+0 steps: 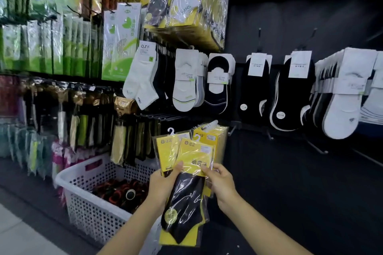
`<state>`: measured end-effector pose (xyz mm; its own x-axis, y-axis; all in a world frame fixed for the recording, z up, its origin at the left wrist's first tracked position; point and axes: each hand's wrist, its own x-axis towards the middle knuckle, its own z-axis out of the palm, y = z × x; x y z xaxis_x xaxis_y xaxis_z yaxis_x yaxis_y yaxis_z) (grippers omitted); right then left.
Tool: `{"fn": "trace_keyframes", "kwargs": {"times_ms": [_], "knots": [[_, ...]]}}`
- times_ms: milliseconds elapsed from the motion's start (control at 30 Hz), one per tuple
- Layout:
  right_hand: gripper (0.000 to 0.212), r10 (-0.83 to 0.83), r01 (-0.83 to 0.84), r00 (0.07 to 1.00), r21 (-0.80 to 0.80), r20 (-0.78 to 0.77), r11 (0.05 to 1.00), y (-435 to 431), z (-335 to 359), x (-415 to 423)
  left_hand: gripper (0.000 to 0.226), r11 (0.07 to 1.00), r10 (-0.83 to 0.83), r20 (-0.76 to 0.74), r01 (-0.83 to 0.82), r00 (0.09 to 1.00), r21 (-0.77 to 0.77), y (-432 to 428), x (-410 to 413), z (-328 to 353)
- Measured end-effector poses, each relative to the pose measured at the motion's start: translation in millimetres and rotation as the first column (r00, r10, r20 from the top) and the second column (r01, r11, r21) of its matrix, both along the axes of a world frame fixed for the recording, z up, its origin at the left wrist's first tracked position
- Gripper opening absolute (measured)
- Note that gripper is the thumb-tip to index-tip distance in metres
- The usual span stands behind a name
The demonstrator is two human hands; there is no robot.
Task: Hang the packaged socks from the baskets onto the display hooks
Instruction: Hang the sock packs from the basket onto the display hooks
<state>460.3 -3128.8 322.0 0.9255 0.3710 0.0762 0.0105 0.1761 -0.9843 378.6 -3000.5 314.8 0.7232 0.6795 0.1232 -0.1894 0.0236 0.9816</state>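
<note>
While both hands hold a fan of yellow sock packs (194, 155) low at the wall: left hand (163, 184) grips the bunch, thumb on front; right hand (220, 186) pinches front pack's edge. Held packs not yet hooked. Basket (93, 219) alongside w/ dark items left, type unclear. Empty hooks (321, 149) to the right. Est. mid-task.

**Obscured and Unresolved Areas**

Left hand (163, 184) and right hand (221, 184) cover the mid-section of the yellow sock packs (192, 157); rear packs show only as edges. The left forearm (132, 223) hides part of the white basket (83, 174). Green packages (51, 47) at left are blurred. Label print on the black no-show socks (257, 89) is unreadable.
</note>
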Motion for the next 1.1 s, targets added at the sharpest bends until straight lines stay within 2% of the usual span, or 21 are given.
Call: {"fn": "trace_keyframes", "kwargs": {"times_ms": [100, 167, 400, 567, 767, 867, 1000, 1100], "knots": [[0.019, -0.076, 0.076, 0.997, -0.002, -0.028, 0.997, -4.1, -4.5, 7.4, 0.047, 0.995, 0.06, -0.057, -0.055, 0.997, 0.081, 5.1, -3.8, 2.3], [0.02, -0.13, 0.132, 0.99, 0.03, -0.049, 0.991, -4.9, -6.3, 16.9, 0.049, 0.985, 0.121, -0.063, -0.112, 0.991, 0.133, 15.6, -7.5, 2.7], [0.027, -0.228, 0.228, 0.974, 0.052, -0.01, 0.972, 14.1, 4.7, 42.8, 0.05, 0.951, 0.249, -0.044, -0.236, 0.967, 0.2, 52.6, -17.1, 3.4], [0.028, -0.288, 0.287, 0.958, 0.036, 0.015, 0.957, 38.0, 8.7, 59.6, 0.044, 0.948, 0.24, -0.03, -0.227, 0.97, 0.221, 68.4, -15.6, -3.4], [0.026, -0.348, 0.353, 0.926, 0.008, -0.145, 0.936, 47.9, -0.3, 80.6, 0.043, 0.947, 0.226, -0.047, -0.208, 0.973, 0.246, 74.5, -7.9, -11.5], [0.016, -0.349, 0.348, 0.902, -0.051, -0.254, 0.936, 40.6, -10.8, 81.8, 0.051, 0.955, 0.206, -0.05, -0.19, 0.977, 0.227, 69.7, -4.8, -14.8], [0.018, -0.336, 0.328, 0.91, -0.074, -0.245, 0.942, 24.6, -22.2, 68.3, 0.057, 0.958, 0.178, -0.078, -0.155, 0.981, 0.242, 61.6, -2.3, -17.2], [0.02, -0.128, 0.135, 0.964, 0.014, -0.233, 0.991, 15.6, -22.2, 48.9, 0.055, 0.965, 0.129, -0.094, -0.104, 0.987, 0.24, 50.1, 0.1, -16.2]]}}
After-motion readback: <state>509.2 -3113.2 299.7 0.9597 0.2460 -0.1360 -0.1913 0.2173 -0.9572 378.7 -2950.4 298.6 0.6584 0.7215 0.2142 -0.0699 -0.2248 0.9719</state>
